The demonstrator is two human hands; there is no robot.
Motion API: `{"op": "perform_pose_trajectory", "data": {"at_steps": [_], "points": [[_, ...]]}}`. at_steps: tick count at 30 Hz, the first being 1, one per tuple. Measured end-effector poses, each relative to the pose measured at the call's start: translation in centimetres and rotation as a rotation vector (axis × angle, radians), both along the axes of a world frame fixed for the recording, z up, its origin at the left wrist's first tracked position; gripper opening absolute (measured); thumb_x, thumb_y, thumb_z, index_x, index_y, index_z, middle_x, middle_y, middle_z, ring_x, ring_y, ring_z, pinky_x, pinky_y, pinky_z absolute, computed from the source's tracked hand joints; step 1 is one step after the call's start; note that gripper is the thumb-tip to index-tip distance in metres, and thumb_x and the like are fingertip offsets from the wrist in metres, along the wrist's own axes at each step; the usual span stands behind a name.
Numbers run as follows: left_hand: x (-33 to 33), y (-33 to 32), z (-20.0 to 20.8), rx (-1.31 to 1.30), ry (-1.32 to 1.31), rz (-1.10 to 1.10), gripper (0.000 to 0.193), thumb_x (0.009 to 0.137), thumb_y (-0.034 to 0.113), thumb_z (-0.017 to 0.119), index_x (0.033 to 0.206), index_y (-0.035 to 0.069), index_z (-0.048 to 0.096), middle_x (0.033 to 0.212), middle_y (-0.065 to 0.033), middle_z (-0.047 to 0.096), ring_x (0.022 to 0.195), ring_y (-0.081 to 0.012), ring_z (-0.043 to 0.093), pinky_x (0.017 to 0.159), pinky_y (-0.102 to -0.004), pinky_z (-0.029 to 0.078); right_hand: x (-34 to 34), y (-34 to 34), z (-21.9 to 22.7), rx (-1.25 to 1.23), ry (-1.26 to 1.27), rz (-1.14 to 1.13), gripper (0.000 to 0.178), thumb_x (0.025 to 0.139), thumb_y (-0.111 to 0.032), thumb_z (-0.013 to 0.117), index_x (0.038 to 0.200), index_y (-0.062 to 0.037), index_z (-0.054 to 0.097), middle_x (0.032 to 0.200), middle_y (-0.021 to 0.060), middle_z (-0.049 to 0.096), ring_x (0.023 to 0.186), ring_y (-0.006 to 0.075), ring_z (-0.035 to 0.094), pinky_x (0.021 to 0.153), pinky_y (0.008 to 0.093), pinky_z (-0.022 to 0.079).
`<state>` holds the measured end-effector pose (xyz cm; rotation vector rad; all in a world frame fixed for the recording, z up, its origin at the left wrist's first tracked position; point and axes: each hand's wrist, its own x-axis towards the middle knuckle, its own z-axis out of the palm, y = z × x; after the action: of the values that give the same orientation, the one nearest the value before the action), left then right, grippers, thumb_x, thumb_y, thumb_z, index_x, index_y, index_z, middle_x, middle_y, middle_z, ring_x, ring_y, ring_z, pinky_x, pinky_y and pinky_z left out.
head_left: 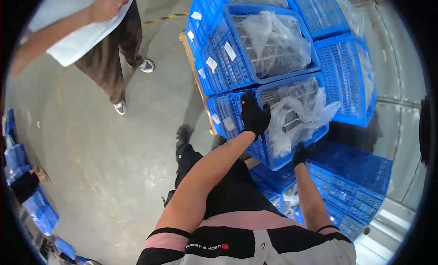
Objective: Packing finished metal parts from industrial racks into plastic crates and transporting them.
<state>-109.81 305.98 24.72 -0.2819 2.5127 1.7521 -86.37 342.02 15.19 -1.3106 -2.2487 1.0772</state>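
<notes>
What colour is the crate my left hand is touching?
Blue. The crate at your left hand shows best in the head view.

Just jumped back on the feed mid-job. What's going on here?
Someone in black gloves is handling a blue crate in a stack: the left hand is at its left rim, the right hand at its near right side, its grip partly hidden. Clear plastic lies bunched in the crate. More blue crates stand beyond and to the right, with a pallet showing along the stack's left side. Another person stands to the left.
</notes>
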Motion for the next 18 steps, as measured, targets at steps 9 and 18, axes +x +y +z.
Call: {"op": "perform_pose_trajectory", "data": {"at_steps": [9, 18], "points": [[-0.7, -1.3, -2.8, -0.004, -0.1, -0.122, 0.077, 0.086, 0.03, 0.055, 0.143, -0.008, 0.019, 0.147, -0.0295, 0.024, 0.139, -0.0421, 0.021, 0.116, -0.0421, 0.015, -2.7, -4.0, 0.5, -0.344, 0.109, -0.223, 0.054, 0.095, -0.038, 0.047, 0.138, -0.006, 0.041, 0.132, 0.0074, 0.049, 0.114, 0.023, 0.047, 0.097, 0.0395, 0.038], [-1.2, 0.8, -2.5, 0.044, -0.017, -0.234, 0.08, 0.086, 0.028, 0.056, 0.144, -0.009, 0.014, 0.148, -0.029, 0.021, 0.14, -0.0428, 0.016, 0.116, -0.0437, 0.012, 0.5, 0.9, -7.0, -0.753, 0.674, -0.239, 0.049, 0.097, -0.037, 0.047, 0.131, -0.0011, 0.049, 0.123, 0.0098, 0.058, 0.107, 0.0234, 0.054, 0.095, 0.0349, 0.041]]}}
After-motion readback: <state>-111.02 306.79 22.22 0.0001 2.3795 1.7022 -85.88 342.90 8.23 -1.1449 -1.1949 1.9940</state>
